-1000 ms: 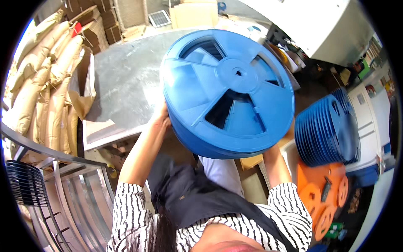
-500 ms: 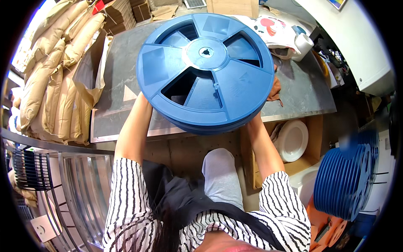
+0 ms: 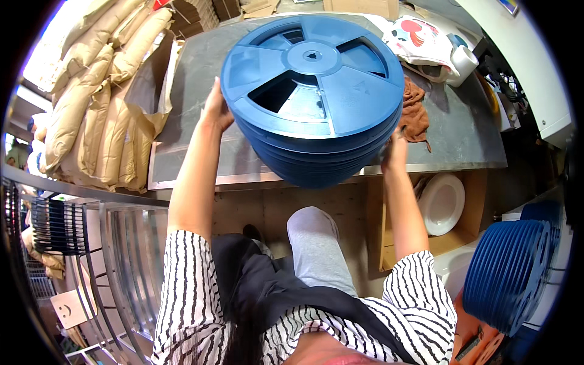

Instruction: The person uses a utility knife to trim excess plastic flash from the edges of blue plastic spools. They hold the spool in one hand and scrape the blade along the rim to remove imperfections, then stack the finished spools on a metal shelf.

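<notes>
A tall stack of round blue plastic reels, with cut-out windows and a small centre hole in the top one, is upright over the table's front edge. Whether its bottom rests on the table is hidden from me. My left hand is against the stack's left side, thumb pointing up, its fingertips partly behind the rims. On the opposite side my right hand grips low on the stack, its fingers mostly hidden. Just beyond my right hand lies a crumpled brown cloth on the dark grey table.
Brown paper-wrapped rolls are piled left of the table. A printed white bag and a white cup stand at the back right. Below are a wooden box holding a white disc, and more blue reels on the right.
Several more reels now show beneath the top one. My hands have come from underneath to the stack's sides, the left one farther out. The view has shifted slightly.
</notes>
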{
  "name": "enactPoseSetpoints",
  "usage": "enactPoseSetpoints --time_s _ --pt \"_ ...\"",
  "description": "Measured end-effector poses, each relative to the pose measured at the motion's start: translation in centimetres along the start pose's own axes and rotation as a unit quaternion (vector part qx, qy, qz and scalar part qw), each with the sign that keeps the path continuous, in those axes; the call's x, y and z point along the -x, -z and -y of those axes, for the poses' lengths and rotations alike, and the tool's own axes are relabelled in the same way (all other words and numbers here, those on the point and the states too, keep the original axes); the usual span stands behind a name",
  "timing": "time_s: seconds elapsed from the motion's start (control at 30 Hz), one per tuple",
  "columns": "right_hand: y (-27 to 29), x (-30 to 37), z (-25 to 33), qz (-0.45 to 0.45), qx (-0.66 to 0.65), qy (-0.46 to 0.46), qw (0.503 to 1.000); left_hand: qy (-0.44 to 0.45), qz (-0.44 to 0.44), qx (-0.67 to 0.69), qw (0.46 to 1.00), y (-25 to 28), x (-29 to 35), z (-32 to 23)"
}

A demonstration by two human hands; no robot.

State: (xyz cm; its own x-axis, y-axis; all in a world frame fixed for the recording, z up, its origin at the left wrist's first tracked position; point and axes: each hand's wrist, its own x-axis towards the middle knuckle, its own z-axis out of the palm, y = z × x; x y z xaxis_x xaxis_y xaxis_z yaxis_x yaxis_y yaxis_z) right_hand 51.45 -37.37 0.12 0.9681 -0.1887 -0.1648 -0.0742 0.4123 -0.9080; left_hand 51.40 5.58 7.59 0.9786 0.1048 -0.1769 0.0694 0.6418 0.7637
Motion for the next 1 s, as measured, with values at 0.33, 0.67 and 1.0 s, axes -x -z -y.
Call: enactPoseSetpoints --time_s 0.33,0.67,1.0 --pt "-8.3 7.5 12.2 0.130 0.049 0.222 0.965 -0.041 0.008 -0.249 0.968 -9.7 1.6 -8.1" --pt "-11.8 8.3 17.9 0.126 -0.149 0.168 0.966 -0.174 0.062 -0.193 0.964 -14.3 4.9 -10.7" --pt "-13.0 8.5 24.5 0.136 -0.129 0.276 0.943 -0.269 0.194 -0.150 0.931 -20.7 7.9 -16.8"
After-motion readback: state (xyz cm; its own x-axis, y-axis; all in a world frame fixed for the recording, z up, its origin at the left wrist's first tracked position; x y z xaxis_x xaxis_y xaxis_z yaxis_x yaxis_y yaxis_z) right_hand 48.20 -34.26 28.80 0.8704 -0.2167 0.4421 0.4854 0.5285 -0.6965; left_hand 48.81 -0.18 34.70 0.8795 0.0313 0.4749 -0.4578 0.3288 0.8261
